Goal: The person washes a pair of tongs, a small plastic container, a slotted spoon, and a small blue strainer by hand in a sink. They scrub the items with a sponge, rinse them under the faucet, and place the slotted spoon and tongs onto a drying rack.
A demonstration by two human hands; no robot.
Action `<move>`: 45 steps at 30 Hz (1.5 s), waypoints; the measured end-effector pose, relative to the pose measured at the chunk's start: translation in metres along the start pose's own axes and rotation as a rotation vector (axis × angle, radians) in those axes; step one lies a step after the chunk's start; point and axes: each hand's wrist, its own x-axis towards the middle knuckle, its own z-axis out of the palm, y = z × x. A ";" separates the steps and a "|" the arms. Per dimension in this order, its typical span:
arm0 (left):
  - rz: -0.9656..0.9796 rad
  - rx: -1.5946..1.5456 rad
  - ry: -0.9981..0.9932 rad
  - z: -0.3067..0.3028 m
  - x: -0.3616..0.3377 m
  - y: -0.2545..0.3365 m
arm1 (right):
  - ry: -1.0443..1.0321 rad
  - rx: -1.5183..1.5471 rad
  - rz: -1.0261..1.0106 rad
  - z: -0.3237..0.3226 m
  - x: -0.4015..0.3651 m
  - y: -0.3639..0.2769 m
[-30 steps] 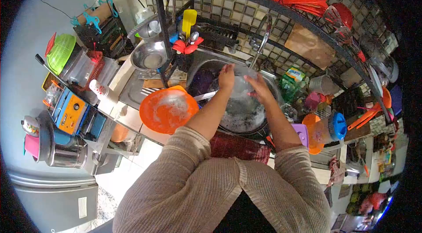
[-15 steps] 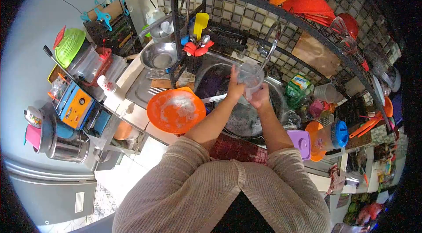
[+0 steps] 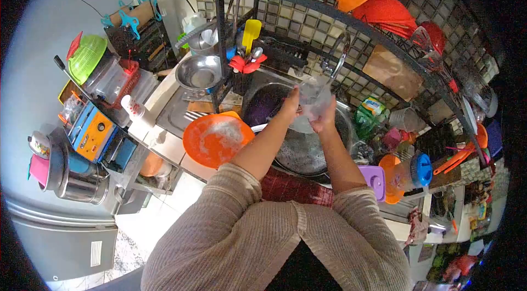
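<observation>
A clear plastic container point(image 3: 315, 96) is held over the sink, just below the curved metal faucet point(image 3: 341, 52). My left hand point(image 3: 291, 105) grips its left side, and my right hand point(image 3: 325, 117) is closed round its right side. Under my hands, a large dark round pan point(image 3: 302, 151) with soapy water fills the sink. An orange basin point(image 3: 215, 140) with suds inside sits left of the sink, partly behind my left forearm.
A black dish rack point(image 3: 307, 1) spans above the sink. Right of it are a green bottle point(image 3: 366, 118), a purple lid point(image 3: 374, 181) and a blue-lidded jug point(image 3: 421, 170). A metal bowl point(image 3: 198, 72) stands at the left.
The clear container has tilted and turned a little in my hands. The view has shifted slightly, and my left forearm now covers more of the orange basin.
</observation>
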 end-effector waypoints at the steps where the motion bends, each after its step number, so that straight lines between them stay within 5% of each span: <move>1: 0.023 -0.059 -0.082 0.001 0.003 -0.002 | -0.003 0.000 -0.002 0.000 0.001 -0.001; 3: 0.048 -0.118 -0.165 0.002 -0.001 0.000 | 0.039 0.149 0.050 -0.009 0.007 -0.003; 4: 0.007 -0.106 -0.172 0.001 -0.014 0.005 | -0.237 0.191 0.219 -0.027 0.012 -0.008; 11: -0.224 -0.492 -0.308 -0.012 0.001 -0.017 | -0.074 0.017 0.116 -0.001 0.007 -0.016; 13: -0.218 -0.561 -0.360 -0.017 0.019 -0.033 | 0.255 -0.578 -0.090 0.012 -0.001 -0.021; 14: -0.214 -0.634 -0.409 -0.018 0.026 -0.040 | 0.256 -0.580 -0.098 0.003 0.007 -0.019; 16: -0.188 -0.631 -0.366 -0.014 0.007 -0.033 | 0.033 -1.076 -0.624 -0.012 0.024 -0.015; 17: -0.165 -0.631 -0.314 -0.012 -0.003 -0.026 | 0.034 -1.081 -0.632 -0.014 0.023 -0.019; 19: -0.201 -0.625 -0.348 -0.015 -0.005 -0.022 | -0.120 -1.615 -0.893 0.006 -0.002 -0.028; 21: -0.230 -0.614 -0.370 -0.013 -0.010 -0.014 | -0.143 -1.697 -0.951 0.003 -0.003 -0.026; 23: -0.285 -0.708 -0.188 -0.007 -0.025 -0.009 | -0.141 -1.810 -1.031 -0.002 -0.004 -0.020; 27: -0.298 -0.669 -0.157 -0.004 -0.018 -0.014 | 0.129 -1.582 -0.947 -0.031 0.021 0.002; 29: -0.082 -0.546 0.097 -0.004 -0.022 -0.012 | 0.197 -0.722 -0.359 -0.034 0.024 0.007; 34: 0.000 -0.718 0.174 -0.031 -0.031 -0.002 | 0.245 -0.016 0.033 -0.046 0.032 0.015; 35: -0.007 -0.711 0.178 -0.035 -0.030 -0.002 | 0.253 -0.010 0.035 -0.049 0.033 0.015; 37: -0.016 -0.729 0.287 -0.037 -0.044 0.009 | 0.043 0.023 0.408 -0.051 0.031 0.015; 45: -0.028 -0.664 0.219 -0.042 -0.069 0.012 | -0.054 -0.015 0.299 -0.008 0.026 0.011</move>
